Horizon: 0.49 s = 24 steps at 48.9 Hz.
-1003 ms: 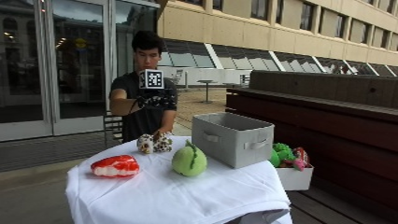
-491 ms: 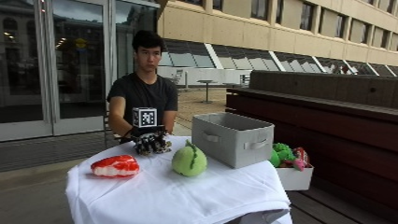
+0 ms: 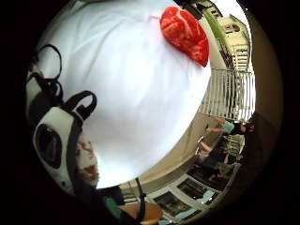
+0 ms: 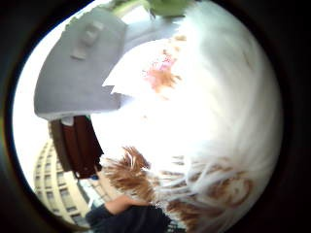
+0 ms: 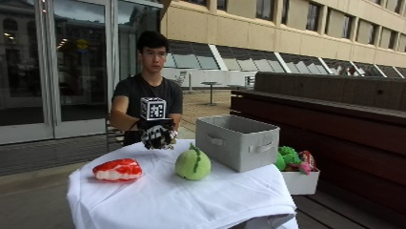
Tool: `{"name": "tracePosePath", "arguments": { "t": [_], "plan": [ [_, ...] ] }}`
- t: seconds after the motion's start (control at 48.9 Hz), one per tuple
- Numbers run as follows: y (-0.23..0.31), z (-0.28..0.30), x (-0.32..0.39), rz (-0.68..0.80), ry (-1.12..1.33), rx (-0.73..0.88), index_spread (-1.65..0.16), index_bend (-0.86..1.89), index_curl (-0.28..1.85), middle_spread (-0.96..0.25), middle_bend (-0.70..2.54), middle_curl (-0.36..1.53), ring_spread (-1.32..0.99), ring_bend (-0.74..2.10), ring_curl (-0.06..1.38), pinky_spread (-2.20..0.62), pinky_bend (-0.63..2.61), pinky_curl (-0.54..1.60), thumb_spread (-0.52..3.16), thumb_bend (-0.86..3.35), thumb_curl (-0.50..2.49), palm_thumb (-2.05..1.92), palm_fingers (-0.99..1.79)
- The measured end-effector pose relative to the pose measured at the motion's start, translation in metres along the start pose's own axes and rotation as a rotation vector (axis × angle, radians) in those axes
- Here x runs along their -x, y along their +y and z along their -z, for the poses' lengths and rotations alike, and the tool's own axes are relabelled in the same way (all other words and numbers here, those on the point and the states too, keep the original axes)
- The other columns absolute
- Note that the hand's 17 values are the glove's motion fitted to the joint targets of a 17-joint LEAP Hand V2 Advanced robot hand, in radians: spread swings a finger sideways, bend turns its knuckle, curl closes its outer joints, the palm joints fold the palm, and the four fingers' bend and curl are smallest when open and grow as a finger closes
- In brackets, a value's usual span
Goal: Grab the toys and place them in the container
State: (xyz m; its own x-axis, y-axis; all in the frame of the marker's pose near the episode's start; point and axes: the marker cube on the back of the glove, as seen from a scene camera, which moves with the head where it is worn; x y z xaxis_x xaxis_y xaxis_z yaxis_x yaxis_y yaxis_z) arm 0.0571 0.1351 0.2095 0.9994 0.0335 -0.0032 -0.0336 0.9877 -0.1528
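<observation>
The gloved right hand (image 5: 158, 135) has come down from chest height and now sits over the white-and-brown furry toy (image 5: 166, 138) on the white tablecloth (image 5: 190, 195), fingers curled round it. Nearer the camera lie the red toy (image 5: 118, 170) and green toy (image 5: 193, 163); the grey container (image 5: 237, 141) stands beside them.

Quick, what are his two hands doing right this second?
Gloved right hand: fingers curled round the white and brown plush toy, lifted above the table.
Bare left hand: out of sight, cannot tell.
</observation>
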Motion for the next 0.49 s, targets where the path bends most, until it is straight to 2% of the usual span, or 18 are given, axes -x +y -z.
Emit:
{"name": "tracePosePath", "arguments": {
  "t": [0.143,0.266,0.491],
  "plan": [
    [-0.018,0.086,0.016,-0.019,-0.005,-0.134,-0.31,0.14,0.31,-0.25,0.85,0.52,-0.37,1.11,0.46,-0.45,0.76,0.34,0.58,0.37,0.52,0.74,1.12],
    [-0.049,0.159,0.032,-0.005,-0.037,-0.260,-0.33,0.08,0.25,-0.32,0.81,0.51,-0.40,1.13,0.47,-0.44,0.84,0.36,0.59,0.31,0.55,0.68,1.04],
    [-0.093,0.270,0.106,0.017,-0.070,-0.366,-0.35,0.09,0.18,-0.37,0.81,0.53,-0.42,1.15,0.47,-0.44,0.86,0.37,0.63,0.26,0.62,0.66,1.03]
  ]
}}
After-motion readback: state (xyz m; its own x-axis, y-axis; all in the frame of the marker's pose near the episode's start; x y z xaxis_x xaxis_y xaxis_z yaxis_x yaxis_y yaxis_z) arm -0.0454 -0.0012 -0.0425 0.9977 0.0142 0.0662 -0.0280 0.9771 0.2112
